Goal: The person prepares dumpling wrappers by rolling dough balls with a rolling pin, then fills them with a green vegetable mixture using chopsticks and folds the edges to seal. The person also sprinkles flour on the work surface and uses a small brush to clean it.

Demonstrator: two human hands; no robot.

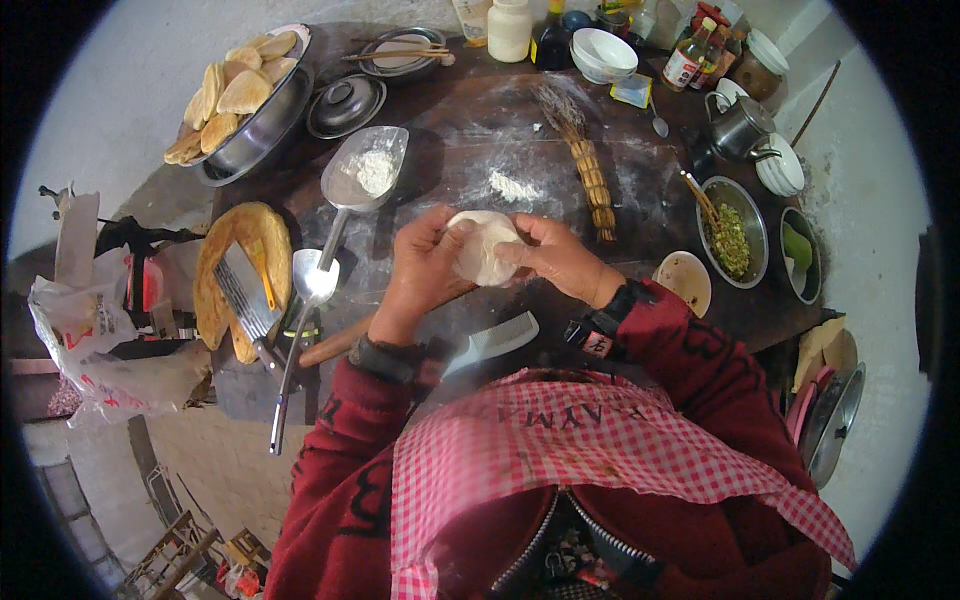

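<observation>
A round of pale dough [481,251] is held up between my two hands over the floured table. My left hand [424,262] grips its left edge, thumb on top. From the other side my right hand [562,259] pinches it, its thumb pressing on the dough's upper face. Folds gather near that thumb; the underside is hidden. Below my hands lies a wooden rolling pin [337,341], partly covered by my left hand and wrist. A pale comb [495,341] rests near the apron. Beyond the dough sits a small heap of flour [514,186].
To the left are a metal flour scoop [366,169], a ladle [315,277], a slotted turner [247,292] on flatbread [210,247], and a basin [262,135] piled with breads. A straw brush [589,165] lies ahead. Rightward stand a bowl of chopped green filling [727,240] and a cup [686,281].
</observation>
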